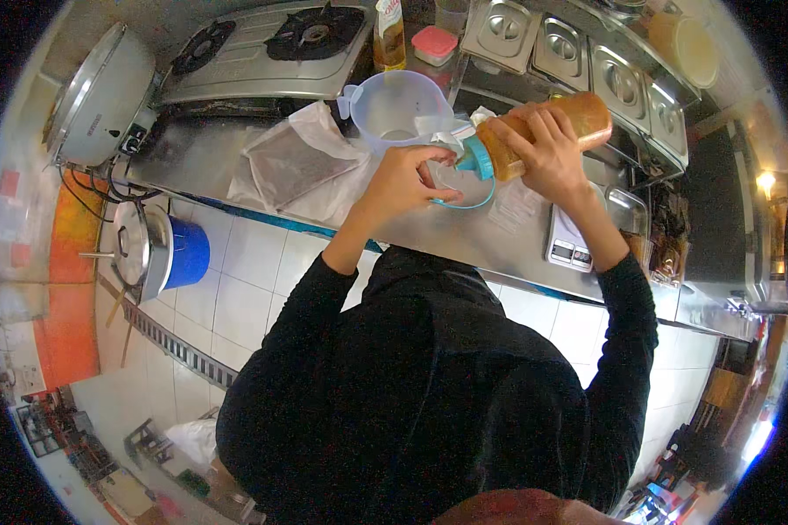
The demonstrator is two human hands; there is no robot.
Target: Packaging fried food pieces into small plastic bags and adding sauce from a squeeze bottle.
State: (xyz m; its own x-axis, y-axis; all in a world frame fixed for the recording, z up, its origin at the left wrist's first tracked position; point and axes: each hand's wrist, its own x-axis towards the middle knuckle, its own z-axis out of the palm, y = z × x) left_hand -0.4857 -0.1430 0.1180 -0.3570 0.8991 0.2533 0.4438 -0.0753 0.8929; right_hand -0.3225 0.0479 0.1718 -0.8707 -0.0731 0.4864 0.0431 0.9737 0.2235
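My right hand (pixel 548 147) grips a squeeze bottle (pixel 591 118) of orange-brown sauce, tilted with its teal cap (pixel 475 159) pointing left and down. At the nozzle, my left hand (pixel 410 177) holds a small clear plastic bag (pixel 448 176) between thumb and fingers. A teal ring or strap (pixel 466 206) hangs in a loop below the cap. Just behind my hands stands a translucent plastic jug (pixel 397 105) with a handle. White paper or plastic wrapping with a flat brownish sheet (pixel 295 164) lies to the left. Clear plastic bags (pixel 515 205) lie on the counter below the bottle.
A digital scale (pixel 568 246) stands near my right forearm. A gas stove (pixel 269 59), a yellow-brown bottle (pixel 389 46) and a pink-lidded tub (pixel 434 44) are at the back. Lidded steel containers (pixel 502 29) line the back right. A large cooker (pixel 105 105) stands left of the steel counter (pixel 190 157).
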